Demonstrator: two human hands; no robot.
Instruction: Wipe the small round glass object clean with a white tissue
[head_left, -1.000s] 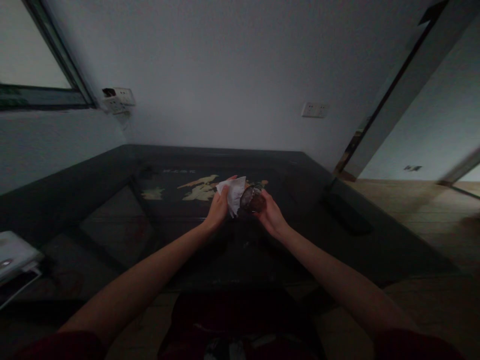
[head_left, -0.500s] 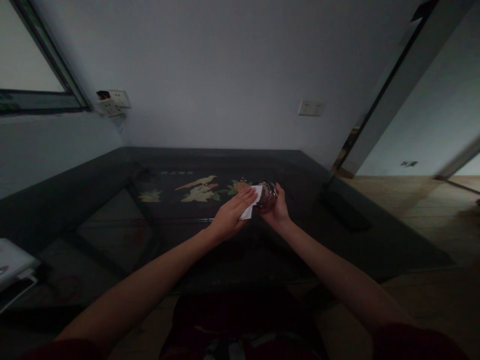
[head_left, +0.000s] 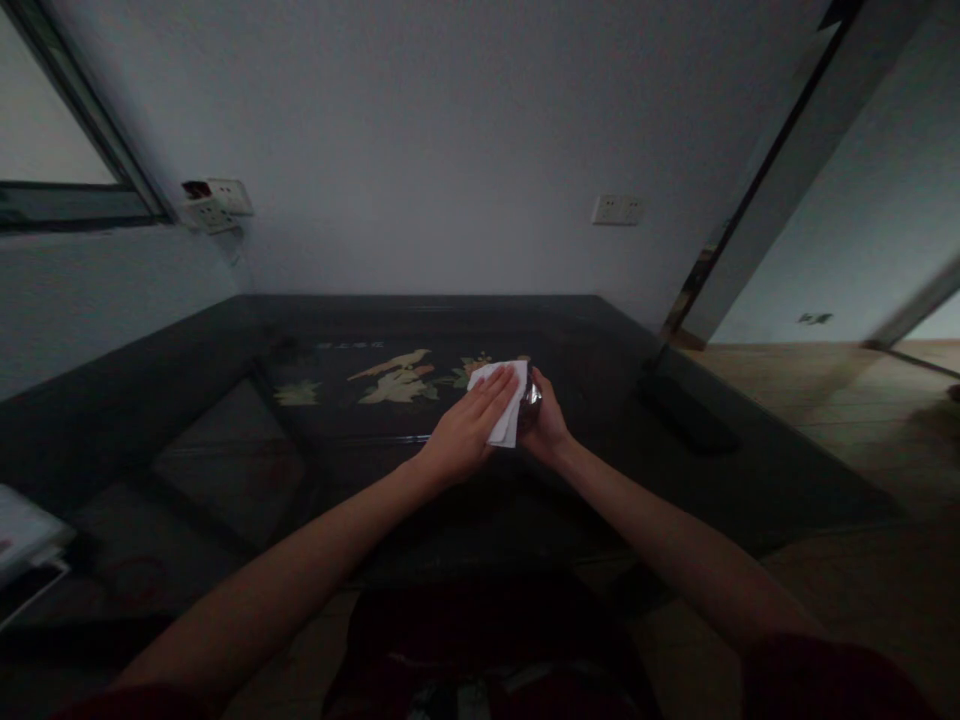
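My left hand [head_left: 463, 435] presses a folded white tissue [head_left: 504, 412] flat against a small glass jar [head_left: 531, 394], fingers stretched over the tissue. My right hand [head_left: 547, 427] is wrapped round the jar from the right and holds it above the dark glass table [head_left: 315, 440]. The tissue and my hands hide most of the jar; only a shiny edge shows. Both hands meet over the middle of the table, near its inlaid bird and flower picture [head_left: 390, 378].
A white box [head_left: 19, 530] lies at the table's left edge. A dark flat object [head_left: 686, 410] rests on the right side. Wall sockets [head_left: 214, 203] sit at the back left and another socket [head_left: 616, 209] on the back wall. A doorway opens at right.
The jar moved right and then back a little. My left hand went from gripping the tissue upright to laying it flat over the jar, which is now mostly covered.
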